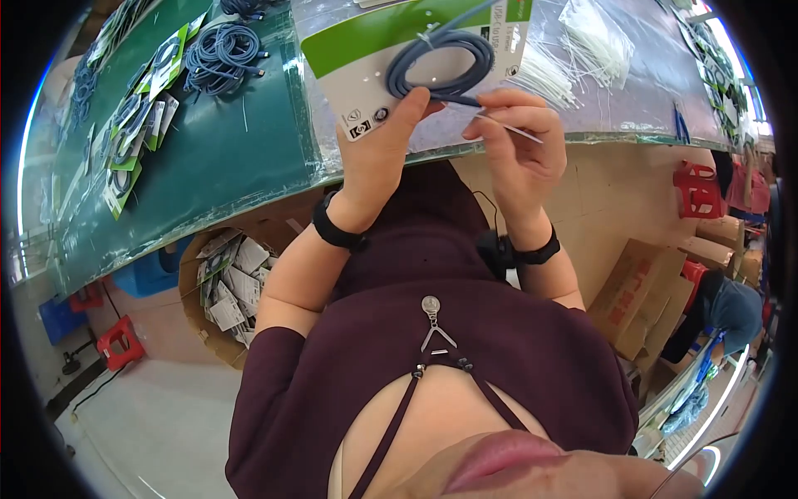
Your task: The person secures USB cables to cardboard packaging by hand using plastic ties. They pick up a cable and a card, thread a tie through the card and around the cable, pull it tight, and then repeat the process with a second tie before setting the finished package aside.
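Observation:
My left hand [384,150] grips a green and white packaging card [342,56] by its lower part, thumb on the front. Lying against that card is a coiled blue-grey cable [401,68], with a small tie around it at the top. My right hand [532,150] pinches a thin white cable tie [522,132] between thumb and fingers, at the coil's lower right edge. Part of the tie is hidden by the fingers and the cable. Both hands are just above the table's front edge.
Loose white cable ties [540,73] and a clear bag of ties [595,41] lie on the table. Coiled cables [223,58] and carded cables [150,112] are at left. Below stands a carton of cards [193,287]; at right, a red stool [698,190], a carton [640,291] and a person [736,309].

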The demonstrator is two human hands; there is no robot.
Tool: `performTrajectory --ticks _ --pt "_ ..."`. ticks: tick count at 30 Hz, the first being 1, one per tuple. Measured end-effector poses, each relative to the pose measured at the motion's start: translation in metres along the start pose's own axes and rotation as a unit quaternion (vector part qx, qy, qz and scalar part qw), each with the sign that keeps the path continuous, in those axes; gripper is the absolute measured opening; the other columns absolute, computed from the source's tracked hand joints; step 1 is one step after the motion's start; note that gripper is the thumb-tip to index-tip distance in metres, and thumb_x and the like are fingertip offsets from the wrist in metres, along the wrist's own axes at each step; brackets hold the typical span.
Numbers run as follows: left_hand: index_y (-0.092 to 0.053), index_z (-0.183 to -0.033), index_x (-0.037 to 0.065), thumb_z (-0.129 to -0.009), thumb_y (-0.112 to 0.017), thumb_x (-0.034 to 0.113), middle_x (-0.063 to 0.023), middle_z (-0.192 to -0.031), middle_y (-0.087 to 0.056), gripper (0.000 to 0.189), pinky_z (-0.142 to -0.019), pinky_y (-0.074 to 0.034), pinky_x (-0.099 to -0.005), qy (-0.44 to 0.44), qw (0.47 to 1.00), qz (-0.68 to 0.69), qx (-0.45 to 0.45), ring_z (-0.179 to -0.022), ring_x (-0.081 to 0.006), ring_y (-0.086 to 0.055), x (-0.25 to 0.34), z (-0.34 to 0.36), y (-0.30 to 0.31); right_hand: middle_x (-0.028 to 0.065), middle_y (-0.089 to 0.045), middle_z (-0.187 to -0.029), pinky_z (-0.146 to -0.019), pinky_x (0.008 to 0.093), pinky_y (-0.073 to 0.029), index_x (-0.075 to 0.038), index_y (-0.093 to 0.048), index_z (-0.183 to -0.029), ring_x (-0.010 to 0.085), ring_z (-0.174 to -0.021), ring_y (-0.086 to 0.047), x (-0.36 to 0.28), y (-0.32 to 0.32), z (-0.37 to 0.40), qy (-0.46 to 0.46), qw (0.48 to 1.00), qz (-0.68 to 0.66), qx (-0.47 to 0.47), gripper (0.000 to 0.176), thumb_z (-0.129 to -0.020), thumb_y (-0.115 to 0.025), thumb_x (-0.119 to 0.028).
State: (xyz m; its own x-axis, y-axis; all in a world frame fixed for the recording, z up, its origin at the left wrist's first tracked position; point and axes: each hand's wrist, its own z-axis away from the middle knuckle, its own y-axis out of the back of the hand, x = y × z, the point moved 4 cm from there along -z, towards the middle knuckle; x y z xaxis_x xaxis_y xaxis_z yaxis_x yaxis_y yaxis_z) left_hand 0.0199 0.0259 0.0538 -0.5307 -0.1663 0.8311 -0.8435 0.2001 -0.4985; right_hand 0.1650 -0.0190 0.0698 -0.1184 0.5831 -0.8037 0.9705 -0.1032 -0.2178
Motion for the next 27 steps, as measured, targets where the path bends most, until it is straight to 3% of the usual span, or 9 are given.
performTrajectory --ticks 1,3,7,14,20,27 --pt "-0.059 -0.117 -0.002 -0.091 -0.06 -0.001 -0.0104 -0.111 -0.063 0.026 -0.081 -0.059 -0.0326 0.022 0.998 0.062 0.015 -0.096 -0.0182 -0.065 -0.002 -0.002 -0.001 0.007 -0.062 -0.101 -0.067 0.0275 -0.051 -0.004 -0.054 -0.102 0.0128 -0.078 -0.061 -0.003 -0.004 -0.004 0.052 0.996 0.071 -0.016 0.015 -0.091 -0.064 -0.005" --pt "-0.057 -0.119 -0.002 -0.091 -0.059 0.0 -0.0102 -0.111 -0.063 0.028 -0.081 -0.059 -0.0335 0.018 0.998 0.051 0.013 -0.096 -0.0184 -0.065 -0.003 -0.003 0.0 0.0047 -0.064 -0.09 -0.06 0.0248 -0.049 -0.003 -0.057 -0.099 0.0117 -0.068 -0.059 -0.007 -0.015 -0.009 0.151 0.964 0.211 -0.051 0.014 -0.088 -0.065 -0.001" --pt "-0.052 -0.123 0.0 -0.093 -0.058 0.001 -0.0093 -0.111 -0.063 0.031 -0.084 -0.058 -0.0355 0.031 0.998 0.05 0.022 -0.097 -0.0188 -0.065 -0.004 -0.003 0.004 0.0026 -0.063 -0.08 -0.056 0.0214 -0.045 -0.002 -0.062 -0.096 0.0092 -0.064 -0.056 -0.012 -0.021 -0.018 0.131 0.935 0.33 -0.007 0.012 -0.085 -0.068 0.001" --pt "-0.051 -0.125 0.005 -0.093 -0.059 0.003 -0.0072 -0.113 -0.062 0.032 -0.087 -0.057 -0.0372 0.114 0.984 0.132 0.041 -0.1 -0.0189 -0.064 -0.017 -0.003 0.011 0.0024 -0.062 -0.079 -0.055 0.0211 -0.044 -0.004 -0.067 -0.098 0.0079 -0.059 -0.053 -0.014 -0.028 -0.032 0.126 0.928 0.35 -0.025 0.02 -0.08 -0.07 0.004" --pt "-0.051 -0.125 0.007 -0.094 -0.058 0.003 -0.0065 -0.113 -0.062 0.032 -0.087 -0.057 -0.0366 0.074 0.99 0.11 0.04 -0.101 -0.0185 -0.064 -0.014 -0.004 0.012 0.0029 -0.061 -0.077 -0.054 0.0237 -0.045 -0.005 -0.068 -0.094 0.0094 -0.059 -0.054 -0.005 -0.028 -0.026 0.175 0.907 0.381 -0.036 0.019 -0.078 -0.071 0.004" --pt "-0.052 -0.124 0.006 -0.093 -0.059 0.001 -0.0067 -0.114 -0.062 0.033 -0.086 -0.057 -0.0363 0.054 0.993 0.097 0.04 -0.101 -0.018 -0.063 -0.016 -0.006 0.017 0.0055 -0.061 -0.078 -0.059 0.029 -0.048 -0.004 -0.067 -0.09 0.0189 -0.066 -0.059 -0.019 -0.033 -0.024 0.21 0.851 0.478 -0.063 0.022 -0.072 -0.071 0.007"
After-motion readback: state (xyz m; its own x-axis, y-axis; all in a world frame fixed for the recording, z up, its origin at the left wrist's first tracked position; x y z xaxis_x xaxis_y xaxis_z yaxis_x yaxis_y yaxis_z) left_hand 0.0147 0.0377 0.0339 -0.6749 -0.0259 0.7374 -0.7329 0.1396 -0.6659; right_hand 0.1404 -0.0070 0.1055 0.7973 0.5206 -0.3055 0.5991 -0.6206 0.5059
